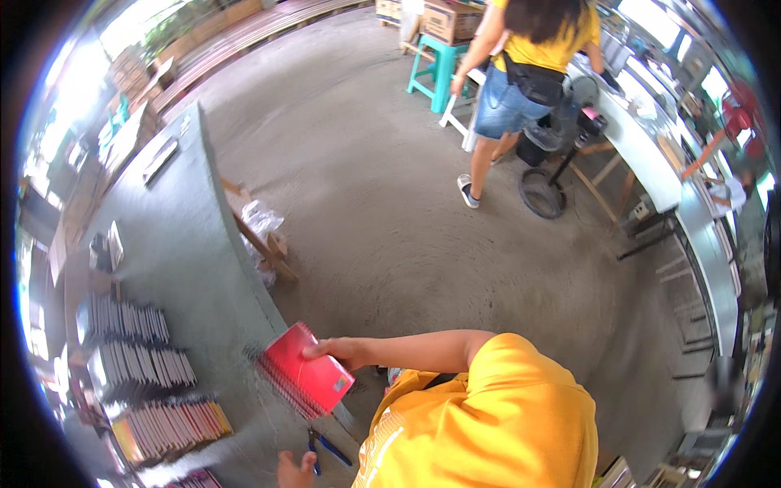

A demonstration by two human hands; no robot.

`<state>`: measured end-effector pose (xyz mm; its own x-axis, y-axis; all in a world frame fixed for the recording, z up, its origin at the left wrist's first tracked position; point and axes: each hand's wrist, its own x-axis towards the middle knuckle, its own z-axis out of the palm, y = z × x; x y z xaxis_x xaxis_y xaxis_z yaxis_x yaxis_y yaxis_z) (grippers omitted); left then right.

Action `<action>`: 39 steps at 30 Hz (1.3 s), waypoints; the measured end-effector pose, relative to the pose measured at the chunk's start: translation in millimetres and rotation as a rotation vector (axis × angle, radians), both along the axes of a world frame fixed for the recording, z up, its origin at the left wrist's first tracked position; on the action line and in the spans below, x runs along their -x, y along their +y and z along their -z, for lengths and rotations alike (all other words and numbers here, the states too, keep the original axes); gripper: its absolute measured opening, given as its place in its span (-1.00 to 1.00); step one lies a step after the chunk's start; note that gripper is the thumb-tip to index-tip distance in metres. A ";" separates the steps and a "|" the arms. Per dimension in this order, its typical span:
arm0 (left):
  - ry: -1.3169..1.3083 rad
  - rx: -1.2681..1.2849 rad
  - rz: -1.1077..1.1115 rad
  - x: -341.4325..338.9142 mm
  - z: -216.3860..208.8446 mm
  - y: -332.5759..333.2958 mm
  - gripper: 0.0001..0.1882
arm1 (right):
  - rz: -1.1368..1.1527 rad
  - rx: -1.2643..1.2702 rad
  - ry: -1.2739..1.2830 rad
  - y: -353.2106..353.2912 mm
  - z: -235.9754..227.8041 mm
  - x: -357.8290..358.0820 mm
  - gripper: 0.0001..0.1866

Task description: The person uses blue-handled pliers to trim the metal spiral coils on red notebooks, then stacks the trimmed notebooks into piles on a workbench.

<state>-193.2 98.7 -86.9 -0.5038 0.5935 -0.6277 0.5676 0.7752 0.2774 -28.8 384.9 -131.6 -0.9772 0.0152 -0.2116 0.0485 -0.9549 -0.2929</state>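
My right hand (340, 351) grips a red spiral notebook (303, 366) by its edge, thumb on the cover. More dark coils fan out along its left side, so other notebooks may lie under it; I cannot tell how many. It is over the front edge of the grey table (195, 281). At the lower edge of the picture, partly cut off, my left hand (296, 472) has its thumb and finger apart and nothing visible between them. Beside it on the tabletop lie blue-handled pliers (329, 449).
Rows of spiral notebooks (146, 366) stand along the table's far side, with a yellow-and-red row (172, 429) closer. Beyond the concrete floor, a person in a yellow shirt (545, 24) stands at a long white table (651, 163). A fan (543, 191) and green stool (439, 71) are nearby.
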 end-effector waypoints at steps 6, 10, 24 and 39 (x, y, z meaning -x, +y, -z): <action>0.110 -0.238 -0.095 -57.8 5.1 6.2 -0.18 | 0.053 0.344 0.119 5.6 43.5 14.4 -0.29; 0.522 -0.256 -0.059 -72.0 20.4 7.7 -0.24 | 0.066 0.208 0.257 3.9 43.2 41.0 -0.22; -0.031 -0.815 -1.299 -153.0 -55.4 -72.8 -0.58 | -0.802 0.191 0.123 -91.2 2.6 156.3 -0.28; 0.697 -0.546 -1.555 -152.8 -15.4 -140.3 -0.67 | -1.120 -0.037 -0.043 -151.0 0.0 185.8 -0.32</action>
<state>-40.4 -41.6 -71.5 -0.8064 -0.5913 0.0097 -0.4096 0.5703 0.7121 -214.6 233.9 -131.5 -0.4351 -0.8609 -0.2636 0.8857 -0.3565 -0.2975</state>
